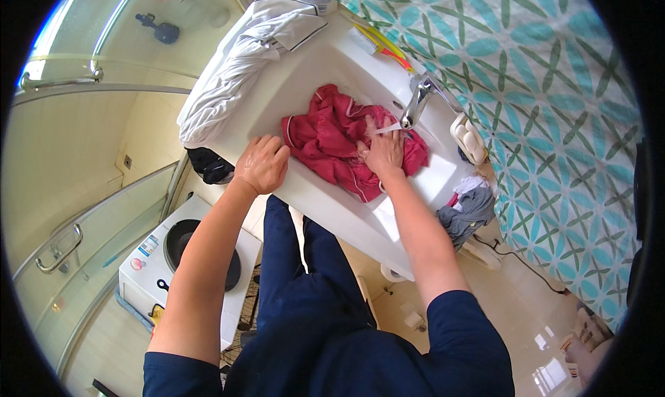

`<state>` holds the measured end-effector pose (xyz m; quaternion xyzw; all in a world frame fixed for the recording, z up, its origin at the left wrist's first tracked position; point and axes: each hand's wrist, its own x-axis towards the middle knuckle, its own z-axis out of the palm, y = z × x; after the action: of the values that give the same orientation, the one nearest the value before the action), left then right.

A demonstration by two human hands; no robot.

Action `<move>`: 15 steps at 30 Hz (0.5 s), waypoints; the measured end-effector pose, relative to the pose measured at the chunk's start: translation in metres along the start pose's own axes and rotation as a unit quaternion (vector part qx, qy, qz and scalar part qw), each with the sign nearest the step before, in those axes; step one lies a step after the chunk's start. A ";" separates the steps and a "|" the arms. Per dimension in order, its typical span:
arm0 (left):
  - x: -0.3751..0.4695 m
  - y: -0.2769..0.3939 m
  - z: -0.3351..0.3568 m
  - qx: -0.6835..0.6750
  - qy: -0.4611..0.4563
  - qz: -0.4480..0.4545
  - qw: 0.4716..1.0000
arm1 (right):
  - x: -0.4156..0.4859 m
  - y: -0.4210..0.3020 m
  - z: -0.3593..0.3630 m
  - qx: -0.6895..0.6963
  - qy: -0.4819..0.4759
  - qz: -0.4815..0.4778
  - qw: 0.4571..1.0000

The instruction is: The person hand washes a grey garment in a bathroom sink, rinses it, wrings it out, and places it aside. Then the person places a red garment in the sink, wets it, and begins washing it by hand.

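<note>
A wet red garment (332, 137) with thin white piping lies bunched in a white washbasin (311, 59). Water runs from the chrome faucet (418, 101) onto my right hand (385, 150), which rests on the cloth with its fingers spread. My left hand (262, 163) is wet and curled over the basin's near rim, just left of the garment; its fingertips are partly hidden.
White clothing (234, 80) drapes over the basin's left side. A yellow-and-red scrub brush (382, 49) and a soap dish (467, 140) sit along the back edge. Grey cloth (467, 215) hangs at the right corner. A white washing machine (150, 272) stands lower left, beside a patterned curtain-free glass shower door (104, 147).
</note>
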<state>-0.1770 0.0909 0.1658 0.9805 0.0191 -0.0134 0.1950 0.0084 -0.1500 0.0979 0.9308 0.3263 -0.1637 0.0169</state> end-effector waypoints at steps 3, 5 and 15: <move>0.000 0.000 0.001 0.005 0.005 -0.004 1.000 | 0.000 -0.006 -0.004 0.020 -0.107 0.123 0.986; 0.001 0.000 0.002 0.011 0.004 0.000 1.000 | 0.002 -0.011 -0.007 -0.023 -0.145 -0.021 0.989; 0.016 0.009 0.005 -0.006 -0.028 -0.126 0.992 | -0.003 -0.007 0.014 0.028 -0.107 -0.083 0.990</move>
<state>-0.1611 0.0807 0.1642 0.9683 0.1368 -0.0654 0.1985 -0.0025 -0.1482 0.0867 0.8778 0.3936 -0.2727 0.0122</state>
